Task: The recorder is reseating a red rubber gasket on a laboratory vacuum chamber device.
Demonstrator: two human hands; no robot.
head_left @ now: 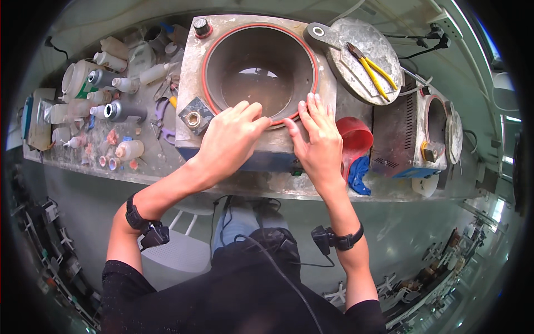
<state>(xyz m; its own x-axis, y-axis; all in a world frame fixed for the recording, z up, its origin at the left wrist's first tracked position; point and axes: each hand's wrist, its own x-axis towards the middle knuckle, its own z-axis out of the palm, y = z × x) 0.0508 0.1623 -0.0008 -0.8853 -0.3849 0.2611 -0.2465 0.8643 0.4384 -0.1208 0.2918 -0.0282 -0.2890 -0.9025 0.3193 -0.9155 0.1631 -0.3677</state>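
A red sealing ring (212, 51) runs around the mouth of a round metal chamber (256, 72) set into a box-shaped machine (189, 53). At the near side of this mouth, my left hand (233, 136) is closed, its thumb and fingers pinching the ring. My right hand (320, 139) lies with fingers stretched along the near right part of the rim, its thumb tip touching the ring. The near section of the ring is partly hidden by both hands. A little shiny liquid or reflection shows at the chamber's bottom.
Right of the chamber, a round lid (361, 61) carries yellow-handled pliers (374, 72). A red scoop-like container (355, 136) and blue cloth (360, 175) lie near my right hand. Several bottles (125, 111) and purple-handled scissors (161, 114) crowd the left; a second machine (411, 133) stands right.
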